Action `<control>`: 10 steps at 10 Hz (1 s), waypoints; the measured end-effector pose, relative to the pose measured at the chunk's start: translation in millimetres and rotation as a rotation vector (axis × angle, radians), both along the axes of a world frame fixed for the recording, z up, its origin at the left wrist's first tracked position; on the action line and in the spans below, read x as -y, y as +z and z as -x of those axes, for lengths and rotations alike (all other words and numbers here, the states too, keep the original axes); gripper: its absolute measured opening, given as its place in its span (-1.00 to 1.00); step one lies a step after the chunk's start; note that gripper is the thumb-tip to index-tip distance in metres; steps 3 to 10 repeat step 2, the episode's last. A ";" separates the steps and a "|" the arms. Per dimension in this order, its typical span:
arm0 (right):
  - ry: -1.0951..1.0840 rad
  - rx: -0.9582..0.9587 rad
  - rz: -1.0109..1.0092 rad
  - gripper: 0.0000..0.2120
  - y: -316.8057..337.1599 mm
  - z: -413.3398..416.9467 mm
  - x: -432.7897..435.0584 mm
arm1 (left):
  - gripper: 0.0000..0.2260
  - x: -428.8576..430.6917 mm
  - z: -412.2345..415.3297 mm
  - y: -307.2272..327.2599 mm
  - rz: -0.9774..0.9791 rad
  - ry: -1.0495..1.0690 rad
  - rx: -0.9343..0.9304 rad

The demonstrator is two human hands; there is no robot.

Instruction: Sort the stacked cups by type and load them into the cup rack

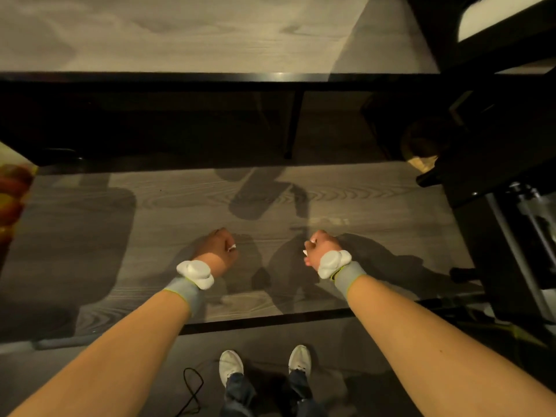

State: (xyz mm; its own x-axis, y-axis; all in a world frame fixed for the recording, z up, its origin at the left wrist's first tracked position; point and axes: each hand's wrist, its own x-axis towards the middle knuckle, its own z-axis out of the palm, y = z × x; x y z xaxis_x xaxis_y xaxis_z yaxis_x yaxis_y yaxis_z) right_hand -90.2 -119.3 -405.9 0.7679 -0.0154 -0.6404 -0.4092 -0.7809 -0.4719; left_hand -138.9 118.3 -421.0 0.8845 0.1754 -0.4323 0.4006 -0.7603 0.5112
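No cups and no cup rack show in the head view. My left hand (217, 249) is curled into a fist, held out over the grey wood-grain floor, and holds nothing. My right hand (322, 247) is also a closed fist with nothing in it, about a hand's width to the right of the left one. Both wrists wear grey bands with white padded pieces on them. Both forearms reach forward from the bottom of the frame.
A dark-edged table (210, 78) spans the upper frame, with one thin leg (293, 124) underneath. Dark furniture and a metal stand (511, 206) fill the right side. A red-yellow object (12, 194) sits at the left edge. My white shoes (230, 367) and a black cable (192, 386) are below.
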 end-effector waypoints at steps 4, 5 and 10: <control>-0.405 -0.159 -0.589 -0.66 47.6 -37.4 1.2 | -0.78 8.5 -38.5 47.5 0.492 0.284 0.101; -0.405 -0.159 -0.589 -0.66 47.6 -37.4 1.2 | -0.78 8.5 -38.5 47.5 0.492 0.284 0.101; -0.405 -0.159 -0.589 -0.66 47.6 -37.4 1.2 | -0.78 8.5 -38.5 47.5 0.492 0.284 0.101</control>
